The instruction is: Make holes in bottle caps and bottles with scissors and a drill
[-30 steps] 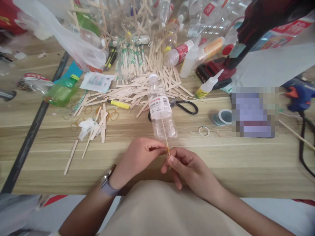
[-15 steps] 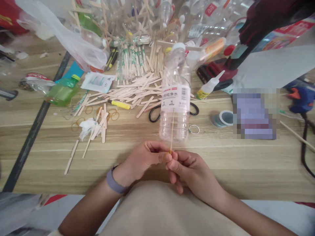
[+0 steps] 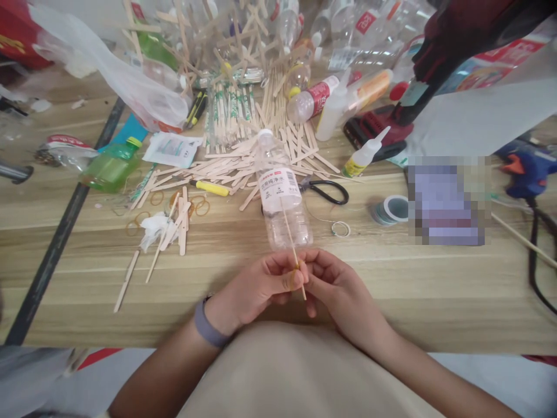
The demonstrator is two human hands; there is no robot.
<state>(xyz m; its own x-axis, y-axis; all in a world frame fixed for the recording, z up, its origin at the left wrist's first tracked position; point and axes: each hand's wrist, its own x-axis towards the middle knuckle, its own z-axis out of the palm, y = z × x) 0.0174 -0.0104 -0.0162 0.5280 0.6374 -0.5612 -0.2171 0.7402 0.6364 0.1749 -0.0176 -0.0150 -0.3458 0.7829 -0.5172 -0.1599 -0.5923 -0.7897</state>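
Observation:
A thin wooden stick (image 3: 288, 228) lies across the front of a clear plastic bottle (image 3: 278, 191) with a white label and white cap. Its near end sticks out below my fingers. My left hand (image 3: 270, 284) pinches the stick between thumb and fingers, where a bit of yellowish rubber band (image 3: 297, 266) shows. Against it, my right hand (image 3: 333, 284) closes thumb and fingers at the same spot. The bottle's base is just beyond my fingertips, its cap leaning away to the left. Whether the stick is fixed to the bottle, I cannot tell.
Behind the bottle spreads a pile of craft sticks (image 3: 217, 165). Black-handled scissors (image 3: 331, 191), a wire loop (image 3: 340, 229), a glue bottle (image 3: 365, 155) and a tape roll (image 3: 391, 210) sit to the right. A yellow cutter (image 3: 212, 187) and rubber bands (image 3: 202, 204) lie left.
The bottle has swung over, its cap end moving left and toward me. The stick has tilted with it, and its lower end now shows below my fingers.

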